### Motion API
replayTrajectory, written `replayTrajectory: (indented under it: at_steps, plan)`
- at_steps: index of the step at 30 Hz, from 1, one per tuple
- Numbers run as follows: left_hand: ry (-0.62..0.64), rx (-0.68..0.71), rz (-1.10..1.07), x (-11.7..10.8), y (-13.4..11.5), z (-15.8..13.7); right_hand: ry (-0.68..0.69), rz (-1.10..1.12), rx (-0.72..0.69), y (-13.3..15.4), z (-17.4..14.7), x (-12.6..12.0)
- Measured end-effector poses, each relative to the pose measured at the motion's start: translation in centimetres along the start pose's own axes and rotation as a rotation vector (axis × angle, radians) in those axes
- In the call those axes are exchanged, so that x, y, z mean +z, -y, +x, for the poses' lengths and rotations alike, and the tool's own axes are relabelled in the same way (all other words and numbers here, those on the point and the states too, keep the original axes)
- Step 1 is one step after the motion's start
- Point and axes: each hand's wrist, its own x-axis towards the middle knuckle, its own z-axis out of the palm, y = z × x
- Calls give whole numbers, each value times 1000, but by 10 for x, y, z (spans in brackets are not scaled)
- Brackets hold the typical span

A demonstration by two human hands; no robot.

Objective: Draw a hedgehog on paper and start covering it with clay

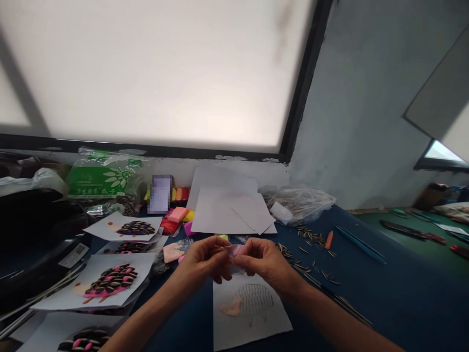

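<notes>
Between the fingertips of my left hand [207, 258] and my right hand [267, 261] is a small clear plastic wrapper [236, 251] with something pinkish in it. Both hands pinch it in the air above the far edge of a white sheet [256, 328]. That sheet carries a pencil drawing of a hedgehog-like animal, its body covered in scribbled lines. Peach clay [232, 307] fills the animal's head. A lump of peach clay [173, 251] in plastic lies left of my left hand.
Pictures made of seeds and clay [113, 281] lie in stacks at left, near a green seed bag [97, 173] and coloured clay blocks [178, 214]. White paper [230, 210] lies behind my hands. Loose striped seeds [309, 236], an orange stick [329, 239] and blue tweezers [361, 244] are at right.
</notes>
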Motion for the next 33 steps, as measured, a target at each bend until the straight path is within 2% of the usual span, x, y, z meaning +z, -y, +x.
replayTrajectory:
  at_steps: [6, 12, 18, 25, 29, 33]
  plan:
    - [-210, 138, 245, 4, -15, -5, -41, -33, -50, -5, -2, 2]
    - [-165, 214, 412, 13, -26, -10, -33, -125, -161, -4, -10, 8]
    - [-171, 228, 441, 9, -24, -7, 72, -159, -120, 2, -1, 2]
    - [-72, 196, 281, 10, -22, -8, -123, -333, -200, 8, -5, 1]
    - [-70, 103, 98, 2, -14, -3, -78, -209, -201, 7, -5, 0]
    - [-2, -20, -20, -3, -9, 0, -71, -173, -182, 6, -3, -1]
